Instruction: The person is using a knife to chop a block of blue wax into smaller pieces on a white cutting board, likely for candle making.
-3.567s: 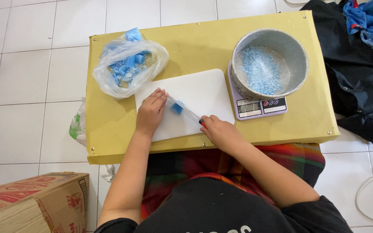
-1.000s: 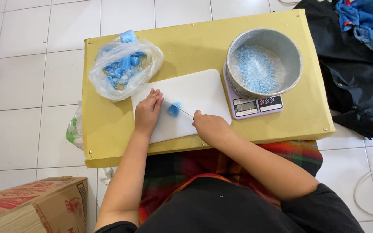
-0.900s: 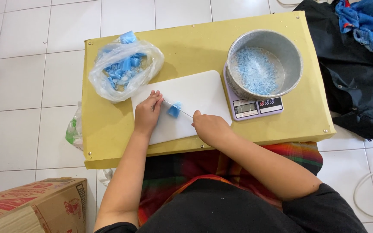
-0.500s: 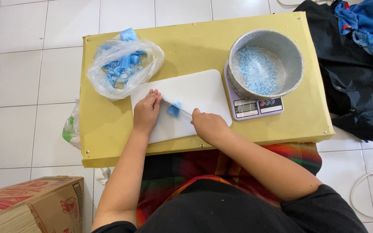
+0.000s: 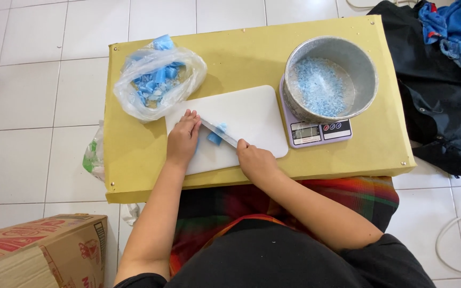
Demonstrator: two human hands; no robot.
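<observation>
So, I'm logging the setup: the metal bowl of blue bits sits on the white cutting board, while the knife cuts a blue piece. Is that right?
Not quite. In the head view the metal bowl sits on the digital scale, beside the white cutting board. The rest holds: the right hand works the knife on a blue piece.

Cardboard box (lower left) cut off; knife handle hidden in right hand.

- knife blade now lies slanted right across the blue piece, where 3.6 s ago it sat more to the right of it
- right hand is a bit lower on the white cutting board, closer to its near edge
</observation>
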